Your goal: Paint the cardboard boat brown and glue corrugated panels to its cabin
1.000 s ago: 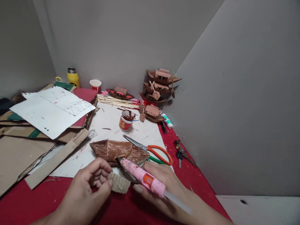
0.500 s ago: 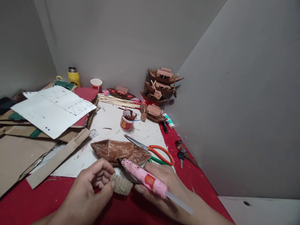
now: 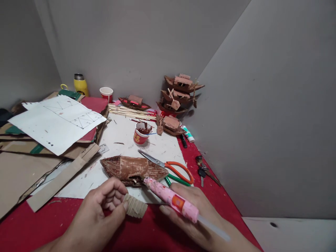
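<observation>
My left hand (image 3: 105,206) pinches a small ridged piece of corrugated cardboard (image 3: 136,207) between thumb and fingers. In my right hand (image 3: 191,210) is a pink glue gun (image 3: 172,199), a translucent glue stick poking out of its rear end. Its tip points left, close to the front side of a brown model boat (image 3: 133,167) with a curved cabin roof; whether they touch I cannot tell. The boat lies on the white sheet (image 3: 120,138), just beyond my hands. Scissors (image 3: 168,166) with orange and green handles lie with their blades by the boat's right half.
A paper cup (image 3: 141,134) smeared with brown paint stands behind the boat. Several finished boats (image 3: 181,92) are stacked at the back right. Cardboard and a drawing (image 3: 57,122) cover the left side. Keys (image 3: 202,171) lie right, thin sticks (image 3: 131,112) at the back.
My right hand has drawn the glue gun a little to the right, baring the boat's side opening. The left hand still holds the cardboard piece in nearly the same place.
</observation>
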Demonstrator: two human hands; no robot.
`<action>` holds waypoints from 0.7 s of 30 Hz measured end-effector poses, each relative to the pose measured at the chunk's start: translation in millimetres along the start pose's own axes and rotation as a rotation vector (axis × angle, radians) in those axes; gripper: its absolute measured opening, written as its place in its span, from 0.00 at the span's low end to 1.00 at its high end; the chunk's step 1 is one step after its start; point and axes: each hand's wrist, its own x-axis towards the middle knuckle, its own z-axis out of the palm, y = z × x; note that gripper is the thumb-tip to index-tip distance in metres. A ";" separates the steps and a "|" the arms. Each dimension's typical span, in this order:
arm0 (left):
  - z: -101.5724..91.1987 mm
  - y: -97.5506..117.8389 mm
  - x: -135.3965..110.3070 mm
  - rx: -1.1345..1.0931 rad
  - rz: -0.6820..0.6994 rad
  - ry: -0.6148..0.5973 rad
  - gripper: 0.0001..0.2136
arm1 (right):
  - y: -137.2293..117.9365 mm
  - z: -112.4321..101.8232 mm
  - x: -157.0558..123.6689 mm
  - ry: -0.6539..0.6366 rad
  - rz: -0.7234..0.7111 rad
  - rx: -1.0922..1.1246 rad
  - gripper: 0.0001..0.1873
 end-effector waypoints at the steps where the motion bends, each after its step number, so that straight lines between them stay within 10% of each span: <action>1: 0.0 0.1 0.2 0.002 -0.002 -0.006 0.04 | 0.8 -0.1 -1.1 -0.006 0.006 -0.001 0.11; 21: 0.0 -5.2 2.0 -0.043 0.006 -0.036 0.06 | -8.8 8.7 19.2 0.034 -0.122 -0.035 0.12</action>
